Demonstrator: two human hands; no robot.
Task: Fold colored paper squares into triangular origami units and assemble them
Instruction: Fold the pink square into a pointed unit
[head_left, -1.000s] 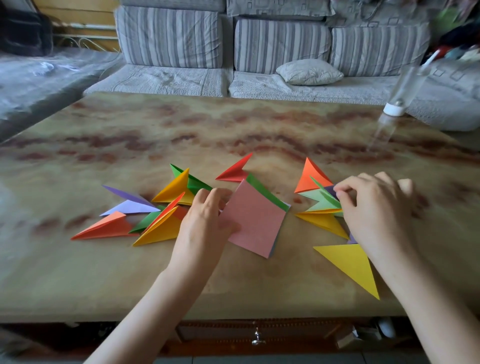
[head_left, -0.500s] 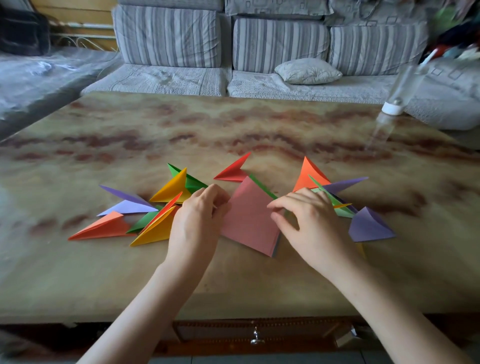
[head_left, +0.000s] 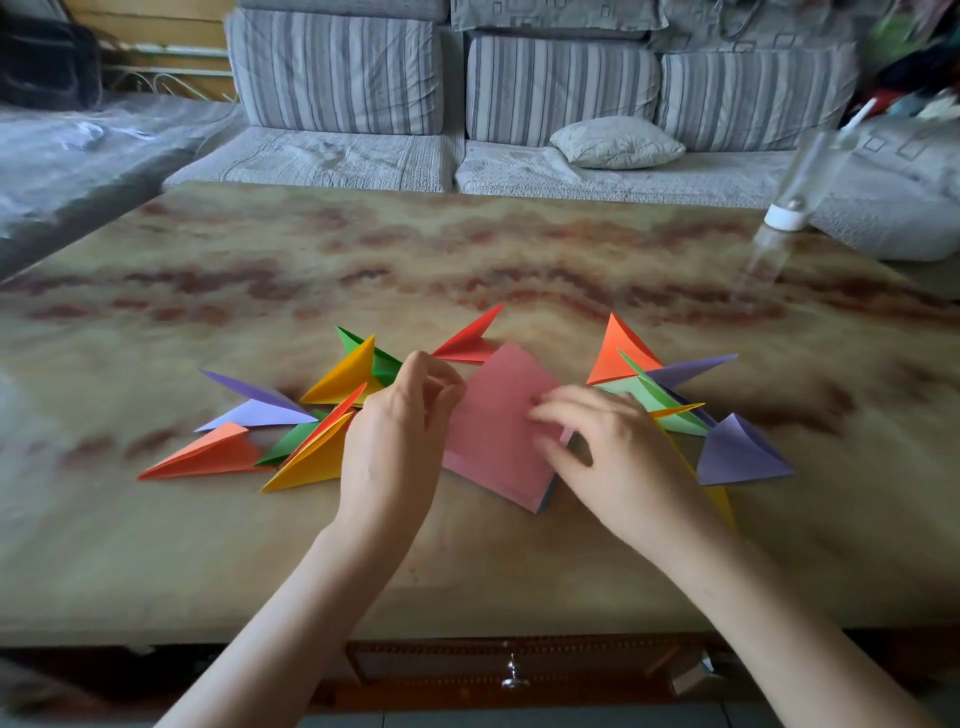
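Pink square (head_left: 498, 415) is laid flat on bench (head_left: 467, 249), other sheets glimpsed beneath; no fold made in it yet.
Left hand (head_left: 400, 431) is curled at its left edge, sheet pinched there.
Right hand (head_left: 613, 457) is curled over its right corner, corner apparently pinched.
Left pile (head_left: 322, 405) of folded units is kept left of pink square.
Right pile (head_left: 649, 384) is kept right of it, purple unit (head_left: 737, 452) outermost.
Judged: many units are folded, sheets are left, assembly is not started.

On the table (head_left: 467, 249), your left hand (head_left: 395, 436) grips the pink square (head_left: 493, 415) at its left edge; your right hand (head_left: 618, 462) pinches its right corner. Folded triangles (head_left: 322, 460) lie on either side.
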